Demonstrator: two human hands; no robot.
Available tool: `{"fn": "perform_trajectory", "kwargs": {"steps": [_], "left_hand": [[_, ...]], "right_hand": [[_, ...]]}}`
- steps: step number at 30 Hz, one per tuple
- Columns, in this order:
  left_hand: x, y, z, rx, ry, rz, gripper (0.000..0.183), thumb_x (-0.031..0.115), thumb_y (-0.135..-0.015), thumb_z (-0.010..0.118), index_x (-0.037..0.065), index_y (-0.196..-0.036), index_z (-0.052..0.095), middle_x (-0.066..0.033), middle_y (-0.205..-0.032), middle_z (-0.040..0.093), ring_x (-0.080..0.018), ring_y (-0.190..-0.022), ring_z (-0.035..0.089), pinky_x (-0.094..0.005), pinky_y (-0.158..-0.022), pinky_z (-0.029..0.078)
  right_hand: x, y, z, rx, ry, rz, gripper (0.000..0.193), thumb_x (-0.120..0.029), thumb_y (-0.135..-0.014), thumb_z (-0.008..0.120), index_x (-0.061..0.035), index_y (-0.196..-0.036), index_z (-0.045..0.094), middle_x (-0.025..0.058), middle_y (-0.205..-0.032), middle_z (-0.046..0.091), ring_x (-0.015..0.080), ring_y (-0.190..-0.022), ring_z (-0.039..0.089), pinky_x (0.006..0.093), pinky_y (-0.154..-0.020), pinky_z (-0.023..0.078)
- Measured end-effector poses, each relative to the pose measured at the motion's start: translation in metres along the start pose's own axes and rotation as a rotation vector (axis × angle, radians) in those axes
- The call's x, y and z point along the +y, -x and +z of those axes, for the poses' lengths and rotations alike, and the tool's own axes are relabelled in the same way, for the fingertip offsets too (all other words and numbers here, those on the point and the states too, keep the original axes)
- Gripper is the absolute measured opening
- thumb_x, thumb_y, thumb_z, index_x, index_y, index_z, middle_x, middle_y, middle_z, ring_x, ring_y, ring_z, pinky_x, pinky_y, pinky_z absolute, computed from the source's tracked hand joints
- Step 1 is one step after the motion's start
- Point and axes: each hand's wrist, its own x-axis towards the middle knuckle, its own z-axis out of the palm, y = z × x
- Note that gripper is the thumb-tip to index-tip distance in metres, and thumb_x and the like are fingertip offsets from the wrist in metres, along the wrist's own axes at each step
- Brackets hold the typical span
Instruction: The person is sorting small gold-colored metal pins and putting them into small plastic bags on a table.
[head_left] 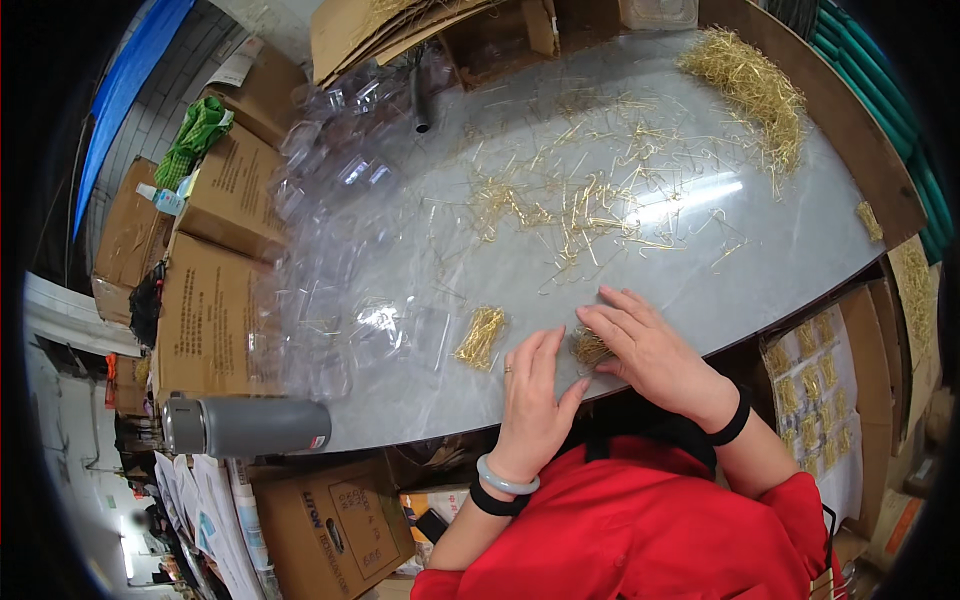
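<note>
Wire bundle (590, 347) sat under right hand (645, 348), fingers cupped, grip unclear. Left hand (533, 398), at its eight o'clock: fingers loose, empty. Light, even squaring seemed best.

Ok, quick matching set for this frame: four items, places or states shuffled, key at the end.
Items
1. right hand
2. large gold wire heap
3. grey flask
4. clear plastic boxes

Places or states
A. far right of the grey tabletop, by the cardboard border
B. transparent, jumbled together
C. fingers and thumb at a small gold wire bundle
D. left end of the tabletop's near edge

Pairs: 1-C, 2-A, 3-D, 4-B
</note>
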Motion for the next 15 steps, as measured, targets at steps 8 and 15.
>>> {"fn": "perform_trajectory", "kwargs": {"steps": [8, 15], "left_hand": [[0.008, -0.005, 0.01, -0.165, -0.061, -0.005, 0.065, 0.005, -0.086, 0.073, -0.004, -0.145, 0.045, -0.0239, -0.145, 0.045, -0.0448, -0.132, 0.044, -0.0487, -0.109, 0.039], [0.002, -0.01, 0.028, -0.181, -0.151, 0.223, 0.067, 0.003, -0.092, 0.065, -0.009, -0.15, 0.033, -0.0266, -0.155, 0.033, -0.0481, -0.146, 0.029, -0.0522, -0.119, 0.031]], "right_hand": [[0.003, 0.012, 0.009, 0.012, -0.034, 0.1, 0.06, -0.012, -0.085, 0.074, 0.0004, -0.138, 0.049, 0.0207, -0.137, 0.053, 0.0403, -0.131, 0.05, 0.0475, -0.112, 0.042], [-0.007, 0.026, 0.002, 0.227, -0.32, 0.267, 0.05, 0.005, -0.095, 0.054, 0.0044, -0.143, 0.044, 0.0257, -0.151, 0.04, 0.0436, -0.138, 0.044, 0.0444, -0.115, 0.039]]}}
